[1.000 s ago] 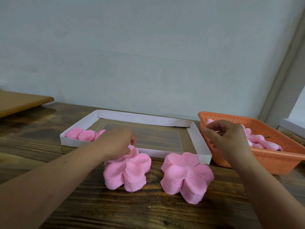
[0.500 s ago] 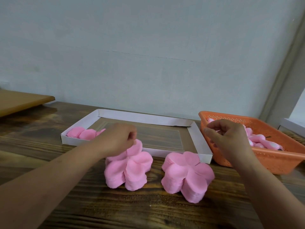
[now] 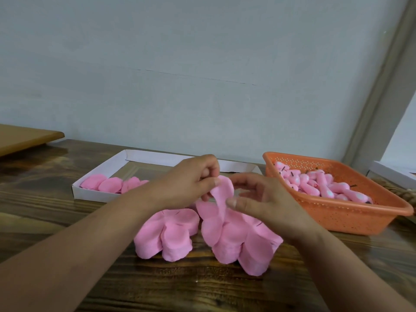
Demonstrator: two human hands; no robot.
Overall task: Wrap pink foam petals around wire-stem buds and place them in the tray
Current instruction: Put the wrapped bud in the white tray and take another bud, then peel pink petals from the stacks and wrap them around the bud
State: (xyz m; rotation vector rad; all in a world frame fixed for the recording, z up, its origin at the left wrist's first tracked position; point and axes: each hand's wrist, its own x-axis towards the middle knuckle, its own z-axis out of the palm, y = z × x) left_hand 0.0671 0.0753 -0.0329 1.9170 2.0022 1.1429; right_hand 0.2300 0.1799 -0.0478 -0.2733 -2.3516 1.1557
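Both hands meet just above the two petal stacks, in front of the white tray point(image 3: 99, 176). L hand point(image 3: 186, 181) pinches the top edge of a single pink foam petal point(image 3: 221, 194) btw thumb and curled fingers. R hand point(image 3: 263, 199) has its thumb against the petal's right side, fingers loosely curled behind it; whether a bud sits in that hand is hard to tell, view blocked by the petal.

Left petal stack point(image 3: 167, 235) and right petal stack point(image 3: 238, 242) sit on the wood table point(image 3: 202, 289), side by side, just in front of the tray's near wall. A few wrapped pink pieces point(image 3: 112, 184) lie in the tray's left end. Right of the tray, touching or nearly so, an orange basket point(image 3: 337, 219) holds a pile of wire-stem buds point(image 3: 324, 188).
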